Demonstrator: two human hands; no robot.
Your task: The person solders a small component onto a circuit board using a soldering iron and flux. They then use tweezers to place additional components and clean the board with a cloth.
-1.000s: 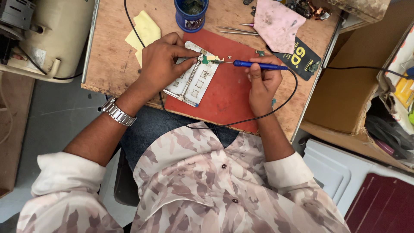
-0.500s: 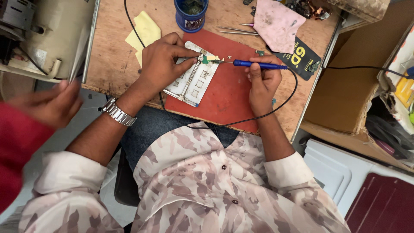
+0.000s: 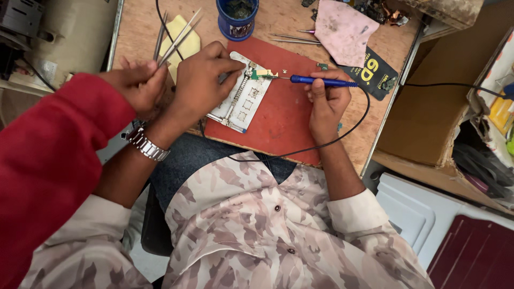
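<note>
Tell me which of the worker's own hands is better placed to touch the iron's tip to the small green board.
Right. The right hand holds the blue soldering iron, its tip at the small green board. The left hand pins the board on the metal holder.

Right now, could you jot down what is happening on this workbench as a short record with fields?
Left hand: left hand pinching the small green circuit board on the white metal holding jig
Right hand: right hand gripping the blue corded soldering iron, tip at the board
Surface: red rubber mat on the wooden table
Other person: red-sleeved hand holding metal tweezers
Nearby: blue cup, pink cloth
</note>
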